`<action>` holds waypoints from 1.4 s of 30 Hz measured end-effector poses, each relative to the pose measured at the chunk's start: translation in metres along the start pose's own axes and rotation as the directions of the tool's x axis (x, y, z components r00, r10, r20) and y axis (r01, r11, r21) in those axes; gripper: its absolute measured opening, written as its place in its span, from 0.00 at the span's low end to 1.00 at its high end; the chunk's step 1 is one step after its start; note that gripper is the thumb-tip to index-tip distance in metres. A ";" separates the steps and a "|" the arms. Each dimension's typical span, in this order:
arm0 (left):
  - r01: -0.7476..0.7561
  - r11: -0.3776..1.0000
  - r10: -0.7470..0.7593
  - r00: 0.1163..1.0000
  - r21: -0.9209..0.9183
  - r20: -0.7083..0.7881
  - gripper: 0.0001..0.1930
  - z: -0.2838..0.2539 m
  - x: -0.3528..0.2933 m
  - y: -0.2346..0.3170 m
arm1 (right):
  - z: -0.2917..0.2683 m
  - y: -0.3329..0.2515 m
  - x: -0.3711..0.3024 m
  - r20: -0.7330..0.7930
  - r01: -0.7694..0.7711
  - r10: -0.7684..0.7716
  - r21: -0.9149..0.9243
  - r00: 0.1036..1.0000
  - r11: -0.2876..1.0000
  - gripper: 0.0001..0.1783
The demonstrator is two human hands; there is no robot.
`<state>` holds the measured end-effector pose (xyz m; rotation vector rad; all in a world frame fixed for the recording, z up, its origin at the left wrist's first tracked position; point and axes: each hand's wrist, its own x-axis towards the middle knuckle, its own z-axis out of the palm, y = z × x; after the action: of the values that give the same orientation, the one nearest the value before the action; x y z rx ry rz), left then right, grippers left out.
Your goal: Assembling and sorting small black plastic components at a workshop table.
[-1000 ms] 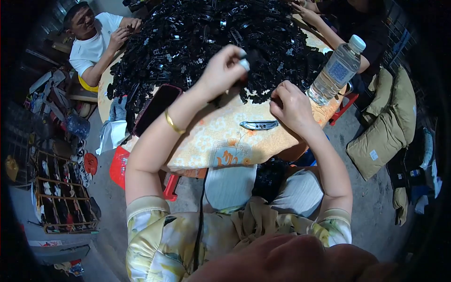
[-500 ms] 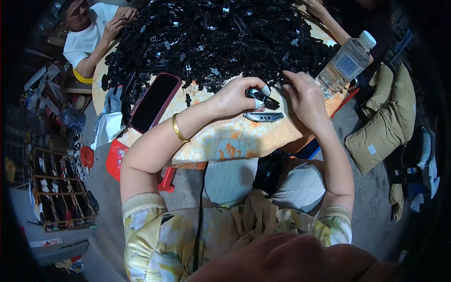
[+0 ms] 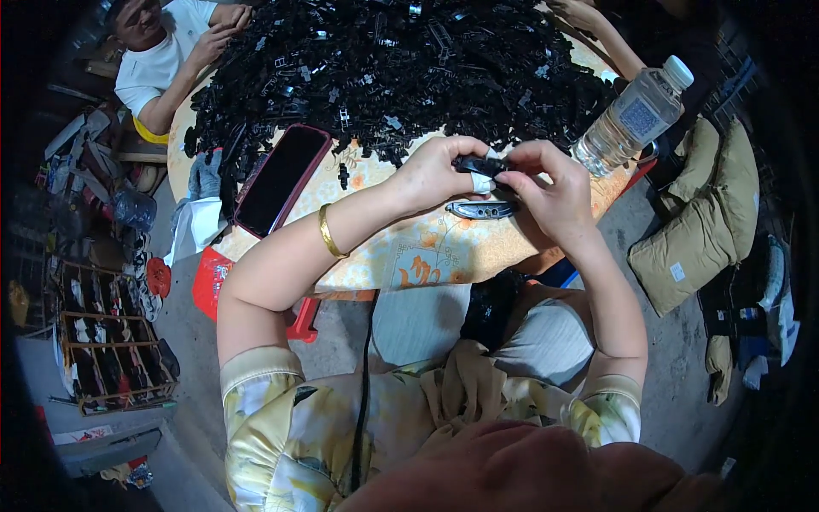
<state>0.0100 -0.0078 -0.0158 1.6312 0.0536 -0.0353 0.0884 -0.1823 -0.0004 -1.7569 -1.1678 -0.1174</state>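
My left hand (image 3: 431,177) is closed on a small black clip-like piece (image 3: 472,164) over the near edge of the table. White wrapping covers its thumb tip. My right hand (image 3: 559,183) meets it from the right, thumb and forefinger pinched at the piece's right end. Whether the right fingers hold a second small part is hidden. Just below the hands lies a shiny, oblong, dark-and-silver piece (image 3: 482,210) with small holes, touched by neither hand. A large heap of black small parts (image 3: 384,77) covers the table beyond my hands.
A dark-screened phone (image 3: 283,181) lies left of my left forearm. To the right of my right hand, a clear bottle (image 3: 631,119) stands tilted in view. The patterned tablecloth (image 3: 401,256) shows in front. Another person (image 3: 171,60) sits far left; another person's arm (image 3: 610,34) reaches in far right.
My right hand has moved left from the edge of the heap and closed its fingertips onto the black piece in my left hand. The left hand has barely shifted.
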 end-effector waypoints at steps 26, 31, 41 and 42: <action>0.058 0.849 -0.048 0.998 -0.525 0.033 0.14 0.001 -0.007 0.011 | -0.006 0.001 -0.001 -0.164 0.355 -0.371 -0.115 0.914 0.928 0.11; 0.167 0.861 -0.117 0.984 -0.480 0.133 0.12 -0.004 -0.007 0.009 | -0.006 -0.001 0.004 -0.012 0.540 -0.555 -0.215 0.832 0.814 0.15; 0.147 0.970 -0.109 0.976 -0.196 0.189 0.13 -0.013 -0.013 0.027 | -0.009 0.000 0.000 0.086 0.611 -0.637 -0.402 0.766 0.682 0.16; 0.148 0.973 -0.107 0.969 -0.178 0.222 0.15 -0.015 -0.013 0.027 | -0.008 -0.001 0.000 0.094 0.607 -0.624 -0.381 0.776 0.698 0.17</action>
<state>-0.0012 0.0052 0.0122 1.4194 -0.0009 -0.2942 0.0907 -0.1888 0.0042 -1.5986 -1.7624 -0.8483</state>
